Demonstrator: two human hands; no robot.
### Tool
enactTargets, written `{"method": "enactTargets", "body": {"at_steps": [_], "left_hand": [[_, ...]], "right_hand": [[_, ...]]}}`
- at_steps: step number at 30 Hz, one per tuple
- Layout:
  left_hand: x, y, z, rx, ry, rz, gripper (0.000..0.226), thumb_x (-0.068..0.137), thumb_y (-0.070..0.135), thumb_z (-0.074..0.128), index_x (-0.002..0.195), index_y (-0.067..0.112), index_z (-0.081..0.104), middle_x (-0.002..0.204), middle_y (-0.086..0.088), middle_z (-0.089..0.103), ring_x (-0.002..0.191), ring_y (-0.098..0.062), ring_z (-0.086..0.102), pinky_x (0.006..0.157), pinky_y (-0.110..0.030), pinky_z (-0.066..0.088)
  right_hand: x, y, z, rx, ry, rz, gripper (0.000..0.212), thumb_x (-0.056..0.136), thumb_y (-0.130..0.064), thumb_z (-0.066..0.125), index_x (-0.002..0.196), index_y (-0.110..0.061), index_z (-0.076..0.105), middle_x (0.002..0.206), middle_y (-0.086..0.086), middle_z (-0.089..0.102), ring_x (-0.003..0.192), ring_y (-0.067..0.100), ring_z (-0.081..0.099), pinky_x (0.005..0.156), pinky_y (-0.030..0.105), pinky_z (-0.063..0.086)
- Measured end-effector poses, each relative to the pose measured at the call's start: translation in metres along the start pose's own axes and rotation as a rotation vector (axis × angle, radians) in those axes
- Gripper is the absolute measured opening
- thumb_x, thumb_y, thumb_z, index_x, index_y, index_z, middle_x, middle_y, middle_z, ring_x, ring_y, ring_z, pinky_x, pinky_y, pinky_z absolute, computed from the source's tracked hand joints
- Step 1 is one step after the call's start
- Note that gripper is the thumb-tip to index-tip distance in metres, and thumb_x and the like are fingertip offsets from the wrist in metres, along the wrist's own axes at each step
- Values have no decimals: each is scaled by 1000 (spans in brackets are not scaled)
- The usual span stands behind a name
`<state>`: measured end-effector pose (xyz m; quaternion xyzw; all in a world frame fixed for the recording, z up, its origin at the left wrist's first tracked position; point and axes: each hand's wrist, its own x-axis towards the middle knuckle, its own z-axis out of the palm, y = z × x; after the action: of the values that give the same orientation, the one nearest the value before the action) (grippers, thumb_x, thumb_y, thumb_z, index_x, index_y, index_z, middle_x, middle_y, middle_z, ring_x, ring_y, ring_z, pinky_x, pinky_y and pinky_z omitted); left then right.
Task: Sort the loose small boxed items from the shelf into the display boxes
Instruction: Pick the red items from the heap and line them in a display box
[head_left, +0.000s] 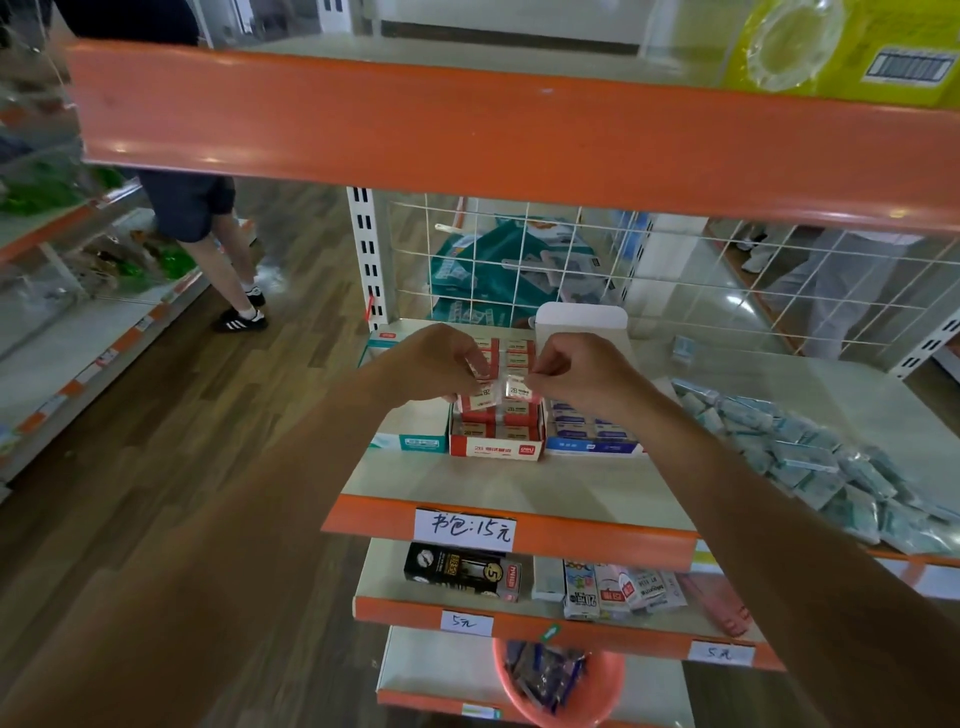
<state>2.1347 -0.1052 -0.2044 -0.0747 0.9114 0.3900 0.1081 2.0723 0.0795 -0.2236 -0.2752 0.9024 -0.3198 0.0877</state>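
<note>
Hands raised side by side over the red display box (496, 447) on the shelf (519, 483). Left hand (434, 366) curled, fingertips pinched on a small red-and-white boxed eraser (480, 392), glossy in its wrap. Right hand (576, 371) likewise closed, nipping a second eraser box (519, 391) by its top edge; both poised just above the rows, probably to slot in flat. Left of it, a teal-fronted display box (415, 441); right, a blue display box (592, 444). Farther right, a loose heap of pale teal wrapped boxes (810, 457), crinkly and rectangular, unsorted.
</note>
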Motion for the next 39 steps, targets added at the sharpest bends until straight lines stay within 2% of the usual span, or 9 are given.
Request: {"method": "enactTargets", "body": {"at_steps": [5, 8, 14, 17, 23, 26, 31, 37, 39], "left_hand": [[-6, 2, 1, 1, -29, 22, 34, 86, -2, 60, 110, 21, 64, 89, 0, 52, 76, -17, 65, 58, -16, 53], [-8, 1, 2, -28, -20, 20, 29, 87, 1, 58, 108, 19, 64, 79, 6, 48, 72, -15, 63, 58, -13, 52], [-4, -3, 2, 16, -30, 0, 26, 84, 10, 64, 104, 22, 51, 91, 5, 58, 79, -16, 61, 58, -20, 51], [-6, -4, 3, 23, -20, 7, 26, 85, 14, 65, 105, 21, 51, 90, 8, 57, 78, -13, 58, 55, -17, 43], [-8, -6, 6, 0, -12, 20, 28, 88, 10, 59, 110, 27, 56, 86, 13, 50, 72, -9, 54, 49, -10, 39], [-7, -9, 6, 6, -2, 7, 23, 83, 14, 67, 103, 21, 58, 90, 7, 57, 73, -11, 58, 54, -14, 41], [-7, -11, 3, 28, -20, -12, 22, 80, 22, 74, 96, 16, 61, 87, 9, 59, 70, -11, 59, 56, -17, 41], [-8, -14, 10, 188, -23, -9, 17, 79, 30, 73, 78, 22, 58, 76, 7, 60, 67, -8, 56, 57, -19, 40], [-7, -16, 11, 240, -8, -6, 18, 81, 33, 72, 80, 21, 58, 77, 9, 59, 68, -7, 55, 56, -19, 38]], "right_hand": [[-1, -3, -1, 0, -14, -8, 11, 85, -19, 70, 93, -13, 66, 87, -5, 66, 80, 10, 63, 72, 24, 52], [-2, -3, -3, -1, -34, -4, 11, 86, -18, 69, 95, -14, 67, 86, -8, 66, 79, 6, 62, 70, 20, 51], [-5, -2, -2, -39, -81, -3, 10, 86, -16, 68, 96, -17, 68, 84, -14, 62, 78, 0, 59, 68, 13, 45], [-5, -2, -2, -57, -101, -10, 9, 86, -15, 68, 95, -17, 69, 85, -13, 63, 78, -2, 58, 67, 10, 42], [-4, -3, -2, -71, -124, -13, 8, 86, -15, 68, 94, -17, 69, 90, -9, 65, 80, -1, 58, 68, 12, 44], [-5, -4, -2, -79, -142, -12, 9, 87, -16, 68, 96, -17, 69, 93, -9, 64, 83, 2, 58, 69, 13, 44], [-5, -5, -2, -132, -231, -20, 8, 86, -19, 70, 93, -21, 69, 97, -9, 66, 90, 7, 61, 76, 19, 48], [-6, -6, -2, -173, -265, -23, 7, 84, -21, 71, 92, -20, 70, 96, -9, 68, 89, 6, 61, 76, 21, 48], [-6, -7, -2, -176, -271, -17, 8, 84, -21, 71, 92, -21, 71, 96, -9, 68, 87, 5, 61, 75, 20, 49]]}}
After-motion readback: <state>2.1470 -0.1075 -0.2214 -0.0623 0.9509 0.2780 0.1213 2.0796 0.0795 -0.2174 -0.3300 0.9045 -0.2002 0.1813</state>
